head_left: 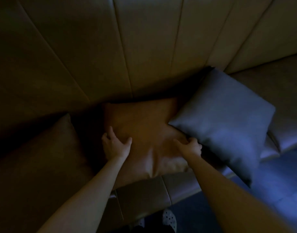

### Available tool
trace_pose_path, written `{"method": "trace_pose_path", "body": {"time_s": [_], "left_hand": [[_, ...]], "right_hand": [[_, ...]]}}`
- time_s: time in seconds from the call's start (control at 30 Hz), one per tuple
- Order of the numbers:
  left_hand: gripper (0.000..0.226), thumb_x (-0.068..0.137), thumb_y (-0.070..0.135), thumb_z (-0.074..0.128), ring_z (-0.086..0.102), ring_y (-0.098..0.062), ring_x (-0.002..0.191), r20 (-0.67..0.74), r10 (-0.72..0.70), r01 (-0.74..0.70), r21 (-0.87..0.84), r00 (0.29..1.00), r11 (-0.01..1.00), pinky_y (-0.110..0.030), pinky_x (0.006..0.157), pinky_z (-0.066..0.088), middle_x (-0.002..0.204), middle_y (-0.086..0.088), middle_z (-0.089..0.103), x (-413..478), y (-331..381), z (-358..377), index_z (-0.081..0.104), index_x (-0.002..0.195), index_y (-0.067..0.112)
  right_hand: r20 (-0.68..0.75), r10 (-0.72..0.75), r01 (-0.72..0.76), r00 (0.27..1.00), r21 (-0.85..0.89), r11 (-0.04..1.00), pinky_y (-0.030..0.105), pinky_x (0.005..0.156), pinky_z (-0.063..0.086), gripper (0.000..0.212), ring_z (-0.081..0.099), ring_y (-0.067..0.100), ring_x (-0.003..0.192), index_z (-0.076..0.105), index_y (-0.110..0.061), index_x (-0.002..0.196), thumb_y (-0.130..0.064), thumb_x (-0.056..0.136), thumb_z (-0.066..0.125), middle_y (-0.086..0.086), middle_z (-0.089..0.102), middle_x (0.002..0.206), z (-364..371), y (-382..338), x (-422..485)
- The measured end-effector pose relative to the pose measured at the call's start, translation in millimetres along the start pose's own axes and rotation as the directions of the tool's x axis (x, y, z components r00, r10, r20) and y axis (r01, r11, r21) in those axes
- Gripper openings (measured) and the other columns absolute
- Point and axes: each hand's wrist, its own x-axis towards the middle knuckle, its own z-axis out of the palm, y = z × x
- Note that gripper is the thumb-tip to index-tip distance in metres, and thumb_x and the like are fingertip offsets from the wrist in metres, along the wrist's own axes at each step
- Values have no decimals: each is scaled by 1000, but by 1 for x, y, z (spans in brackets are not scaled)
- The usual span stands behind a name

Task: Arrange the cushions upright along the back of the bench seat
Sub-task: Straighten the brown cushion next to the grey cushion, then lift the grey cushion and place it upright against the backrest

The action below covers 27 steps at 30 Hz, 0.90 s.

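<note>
**Both hands on the orange cushion at the middle of the bench**

The orange cushion [141,132] lies flat in the middle of the bench seat [191,185], its far edge close under the padded backrest [144,47] and its near edge bulging toward the front of the seat. It is not upright — its broad face looks up at the camera.

The left hand [115,145] rests on the cushion's near left part, fingers spread over the left edge and thumb pressed into the fabric, so the hand grips that side. The right hand [190,146] is curled over the cushion's right edge, fingers bent into a fold of the cover, just where the grey cushion [223,121] overlaps it. Both forearms are bare and reach in from the bottom of the view.

The grey cushion sits to the right, tilted, its upper corner leaning against the backrest and its left corner lying on the orange one. To the left a brown cushion [48,148] lies along the seat; in the dim light its far end is hard to make out, and it seems to lean toward the backrest. It is near the orange cushion but a dark gap separates them.

The backrest is divided by stitched vertical seams. Below the seat's front edge, spotted footwear [168,217] shows on the dark floor [245,207].
</note>
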Motion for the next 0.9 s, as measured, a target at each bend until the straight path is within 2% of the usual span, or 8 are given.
{"method": "trace_pose_path", "body": {"time_s": [0.1,0.2,0.33,0.47,0.57,0.73,0.9], "left_hand": [[89,86,33,67,18,-34,147,88,59,-57,-32,994,998,-51,111,34,162,-11,6,-25,34,9,12,155,24],[86,89,32,63,12,-32,149,201,44,-20,-120,979,993,-47,112,29,164,-9,1,-54,72,22,10,155,23],[85,87,38,64,22,-33,146,336,-9,90,-226,942,970,-49,112,30,162,-10,13,-90,112,54,15,155,23],[79,88,34,65,34,-34,140,453,-54,223,-330,890,917,-44,111,32,156,-11,30,-128,154,95,24,152,14],[79,87,32,66,36,-35,138,489,-112,318,-361,865,877,-45,110,34,154,-13,34,-157,184,129,26,152,12],[72,88,29,65,42,-33,133,521,-145,387,-393,841,834,-45,110,35,148,-13,41,-188,214,180,30,149,12],[80,85,20,70,42,-35,135,433,-183,374,-410,883,832,-46,111,36,148,-15,42,-187,233,209,25,150,11]], "right_hand": [[-29,-56,57,998,30,998,51,107,39,74,43,40,127,41,-14,138,-49,79,69,18,37,140,-25,-7,-7],[-19,-118,119,993,35,992,50,107,41,75,44,39,128,39,-16,142,-47,80,68,17,36,144,-60,-11,-5],[3,-168,168,986,31,985,49,106,43,78,45,38,130,34,-15,147,-41,82,68,17,36,148,-118,-6,8],[40,-193,194,980,-13,981,46,106,42,79,47,37,129,32,-12,147,-37,83,69,17,39,148,-186,5,30],[69,-186,185,980,12,983,39,104,45,78,49,35,127,30,-11,148,-33,84,69,17,40,147,-235,18,50],[85,-156,155,984,21,988,39,105,43,74,48,35,129,28,-6,148,-26,88,66,18,45,146,-291,25,89],[127,-172,172,977,14,985,38,103,43,70,50,35,127,30,-5,148,-23,90,64,19,48,142,-296,14,119]]}}
